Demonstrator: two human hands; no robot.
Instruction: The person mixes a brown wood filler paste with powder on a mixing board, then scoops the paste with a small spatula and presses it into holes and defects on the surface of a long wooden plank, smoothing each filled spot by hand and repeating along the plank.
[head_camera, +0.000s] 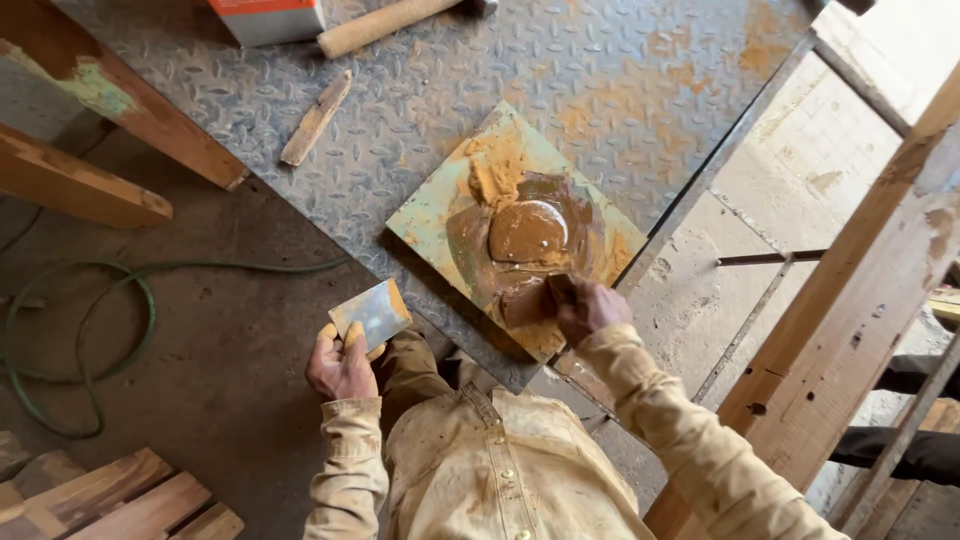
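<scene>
Putty (528, 232) lies at eleven o'clock from your right hand (588, 308), whose fingers pinch a scraper (526, 300); your left hand (342, 364) fingers pinch another scraper blade (370, 312).

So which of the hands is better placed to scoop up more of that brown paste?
Probably the right hand: its scraper already rests in the brown paste on the green board. The left hand holds a second scraper off to the side.

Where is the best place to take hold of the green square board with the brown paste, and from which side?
Probably the green square board is best gripped at its left corner, from the left. That corner is bare, while the brown paste covers the middle and right, where the right hand works. It lies flat on the metal plate, so fingers must catch its edge.
</scene>
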